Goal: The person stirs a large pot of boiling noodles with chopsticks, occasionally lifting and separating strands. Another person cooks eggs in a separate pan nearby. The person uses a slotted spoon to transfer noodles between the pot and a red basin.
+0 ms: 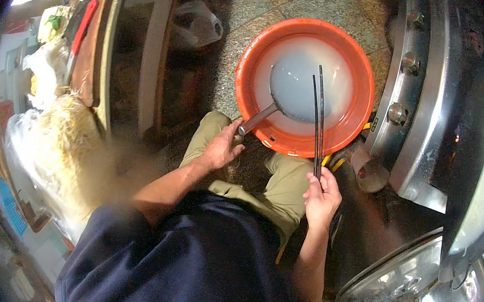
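Observation:
In front of me an orange plastic basin holds cloudy whitish liquid. A large round ladle or strainer lies in the liquid, and its handle leans over the near left rim. My left hand is beside the handle's end, fingers extended and thumb apart. Its fingertips reach the rim and the handle end; whether they press on either is unclear. My right hand grips a pair of long dark chopsticks near their lower ends. Their tips point away from me, above the liquid.
Right of the basin stands a metal stove front with knobs. A round metal lid leans at lower right. On the left counter are a red-handled knife and bagged pale sprouts or shreds. A plastic bag sits beyond the counter's edge.

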Available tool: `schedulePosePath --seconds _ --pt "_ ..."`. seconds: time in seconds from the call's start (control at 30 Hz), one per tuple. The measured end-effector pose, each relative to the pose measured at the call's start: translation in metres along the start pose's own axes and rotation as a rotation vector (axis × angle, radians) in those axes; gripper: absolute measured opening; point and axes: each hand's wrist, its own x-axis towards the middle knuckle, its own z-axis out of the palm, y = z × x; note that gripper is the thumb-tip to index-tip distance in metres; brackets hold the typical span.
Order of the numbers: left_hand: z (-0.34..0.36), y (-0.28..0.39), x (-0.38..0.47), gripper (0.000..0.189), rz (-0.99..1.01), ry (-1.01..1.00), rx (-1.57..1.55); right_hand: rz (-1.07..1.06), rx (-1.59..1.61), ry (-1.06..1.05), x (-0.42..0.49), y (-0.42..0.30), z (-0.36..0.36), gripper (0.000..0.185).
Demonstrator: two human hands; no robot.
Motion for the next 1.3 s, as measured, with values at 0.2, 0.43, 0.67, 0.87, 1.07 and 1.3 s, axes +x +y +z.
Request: schedulePosePath --seconds 0.2,0.43,0.67,0.87,1.07,1.3 --pt "0.02 0.015 0.029 0.056 0.115 0.186 -0.247 -0.046 -0.038 0.058 0.066 0.029 0.006 0.03" --pt "0.037 0.006 0.124 0.061 0.501 0.231 -0.016 -0.427 -0.268 0.077 0.145 0.056 0.0 0.033" --pt "0.038 0.009 0.189 0.02 0.917 0.268 -0.299 -0.577 -0.915 0.251 0.188 0.046 -0.015 0.031" --pt "-0.004 0.053 0.189 0.016 0.636 0.469 -0.877 -0.664 -1.428 0.221 0.236 0.012 -0.002 0.021" --pt "-0.042 0.06 0.181 0.019 0.905 0.514 -0.665 -0.571 -1.443 -0.007 0.287 0.019 0.05 0.022" --pt "-0.066 0.064 0.167 0.025 1.052 0.401 -0.894 -0.315 -1.241 -0.479 0.292 0.036 0.061 0.034"
